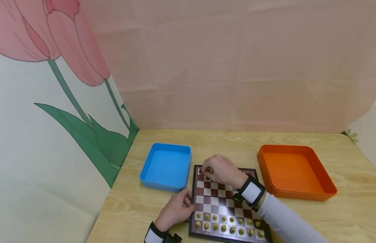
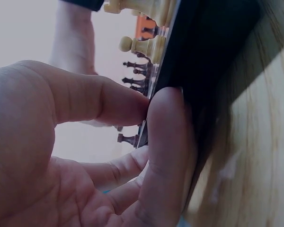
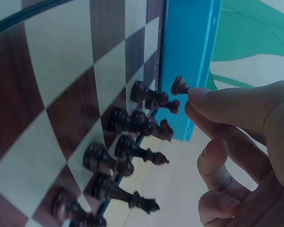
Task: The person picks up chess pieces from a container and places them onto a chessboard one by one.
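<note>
A folding chess board (image 1: 207, 201) lies on the table between my hands. At its left edge my left hand (image 1: 177, 207) grips the rim, thumb on top and a finger underneath, as the left wrist view shows. Over the board's far left corner, my right hand (image 1: 222, 171) pinches a dark chess piece (image 3: 180, 86) between thumb and index finger. Its base points toward the board; its head is hidden by the fingertips. Other dark pieces (image 3: 130, 123) stand in rows at the far end, partly covered by the right hand in the head view. Pale gold pieces (image 1: 223, 228) fill two near rows.
A blue tray (image 1: 165, 185) sits left of the board's far part, close to the left hand. An orange tray (image 1: 300, 194) stands to the right, beyond the right forearm. Behind the wooden table (image 1: 230, 145) rises a pink wall covering (image 1: 188, 84).
</note>
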Available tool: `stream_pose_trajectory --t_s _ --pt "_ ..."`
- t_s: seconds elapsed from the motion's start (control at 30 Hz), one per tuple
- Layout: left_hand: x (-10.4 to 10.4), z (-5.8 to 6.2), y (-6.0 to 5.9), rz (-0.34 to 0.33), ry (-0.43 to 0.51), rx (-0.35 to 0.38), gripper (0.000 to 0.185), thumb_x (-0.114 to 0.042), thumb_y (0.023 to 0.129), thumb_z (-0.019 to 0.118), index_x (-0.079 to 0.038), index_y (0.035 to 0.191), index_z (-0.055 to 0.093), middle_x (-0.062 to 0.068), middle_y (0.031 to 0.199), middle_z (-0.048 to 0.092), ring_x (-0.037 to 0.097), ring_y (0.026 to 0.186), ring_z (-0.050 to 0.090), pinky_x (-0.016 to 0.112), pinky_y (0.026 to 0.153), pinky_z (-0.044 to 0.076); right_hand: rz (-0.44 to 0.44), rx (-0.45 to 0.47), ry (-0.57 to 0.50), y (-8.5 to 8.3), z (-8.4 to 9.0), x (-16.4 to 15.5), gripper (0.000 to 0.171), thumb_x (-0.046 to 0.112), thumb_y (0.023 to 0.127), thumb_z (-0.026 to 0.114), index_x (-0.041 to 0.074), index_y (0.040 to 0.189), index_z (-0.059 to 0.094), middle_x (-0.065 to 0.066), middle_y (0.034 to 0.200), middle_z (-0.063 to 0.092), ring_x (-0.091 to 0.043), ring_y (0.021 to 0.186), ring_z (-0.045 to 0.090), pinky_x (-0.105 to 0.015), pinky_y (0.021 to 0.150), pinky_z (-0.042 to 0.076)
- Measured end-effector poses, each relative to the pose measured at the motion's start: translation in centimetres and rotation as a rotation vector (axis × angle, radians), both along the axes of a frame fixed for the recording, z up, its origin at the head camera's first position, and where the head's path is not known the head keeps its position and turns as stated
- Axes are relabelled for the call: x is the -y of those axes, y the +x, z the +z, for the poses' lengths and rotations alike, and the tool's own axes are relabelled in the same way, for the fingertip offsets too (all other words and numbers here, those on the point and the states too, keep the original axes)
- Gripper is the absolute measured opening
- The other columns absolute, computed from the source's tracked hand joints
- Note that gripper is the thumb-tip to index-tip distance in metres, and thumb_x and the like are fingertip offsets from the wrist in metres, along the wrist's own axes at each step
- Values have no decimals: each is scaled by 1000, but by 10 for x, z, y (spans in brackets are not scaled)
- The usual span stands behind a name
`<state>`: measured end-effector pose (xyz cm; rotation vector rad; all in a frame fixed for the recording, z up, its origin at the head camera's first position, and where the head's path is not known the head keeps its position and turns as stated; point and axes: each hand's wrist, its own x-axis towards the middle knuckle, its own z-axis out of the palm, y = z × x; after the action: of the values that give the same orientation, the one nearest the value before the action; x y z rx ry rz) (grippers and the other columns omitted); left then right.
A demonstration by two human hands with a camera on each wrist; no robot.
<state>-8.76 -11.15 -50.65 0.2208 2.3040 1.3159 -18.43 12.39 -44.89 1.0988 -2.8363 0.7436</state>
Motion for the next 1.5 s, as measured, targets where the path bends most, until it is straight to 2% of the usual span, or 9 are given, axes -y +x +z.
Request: stream_pose_trajectory --t_s 0.2,0.57,0.8,1.03,1.2,1.27,1.33,1.43,1.5 --pt "-2 0 0 4 0 18 17 -15 99 71 -11 112 61 3 87 66 19 71 65 33 60 51 11 9 11 -1 -6 3 13 5 91 83 18 93 84 8 93 79 1 75 64 -23 69 57" --pt "-6 4 -1 1 -6 24 16 -15 99 70 -13 111 60 2 86 66 19 69 64 32 60 50 16 21 29 1 -9 4 16 4 92 79 19 90 84 2 91 79 -1 68 59 -21 63 53" --pt "-5 3 2 -6 27 36 17 -15 99 71 -12 111 60 4 84 66 20 63 66 32 58 51 18 40 42 4 -15 7 16 3 93 79 18 89 83 5 89 76 -2 67 56 -21 59 50" --pt "-6 3 2 -19 9 17 17 -15 99 72 -11 111 60 4 85 65 20 67 64 33 58 50 -8 57 34 11 -5 4 11 7 95 80 17 96 84 6 92 74 -1 73 59 -21 63 53" --pt "-7 11 3 -16 -102 -5 18 -18 100 72 -8 112 64 1 85 65 18 72 61 32 59 48 -89 48 52 26 8 -10 4 14 99 78 16 100 81 10 89 69 -1 71 56 -22 64 53" --pt "-7 18 6 12 -170 -50 20 -19 100 72 -6 114 66 0 84 65 17 72 59 32 58 47 -127 -5 80 33 13 -21 4 16 101 76 14 101 79 9 89 67 -3 71 55 -23 65 54" --pt "-6 28 10 53 -241 -136 22 -21 101 73 -5 115 67 -2 83 64 14 71 58 31 57 47 -174 -76 113 41 17 -35 5 16 102 74 12 101 78 6 90 67 -5 74 56 -26 69 57" --pt "-3 42 16 124 -311 -302 19 -22 101 74 -7 111 69 -4 83 65 10 69 56 28 56 46 -254 -194 154 58 20 -59 7 17 101 75 10 100 77 2 92 68 -12 79 61 -33 73 61" --pt "0 49 17 165 -335 -446 17 -24 100 76 -9 109 71 -4 86 68 9 71 59 27 58 48 -322 -230 177 72 21 -74 12 20 100 78 9 103 78 -4 99 71 -20 88 66 -40 81 62"
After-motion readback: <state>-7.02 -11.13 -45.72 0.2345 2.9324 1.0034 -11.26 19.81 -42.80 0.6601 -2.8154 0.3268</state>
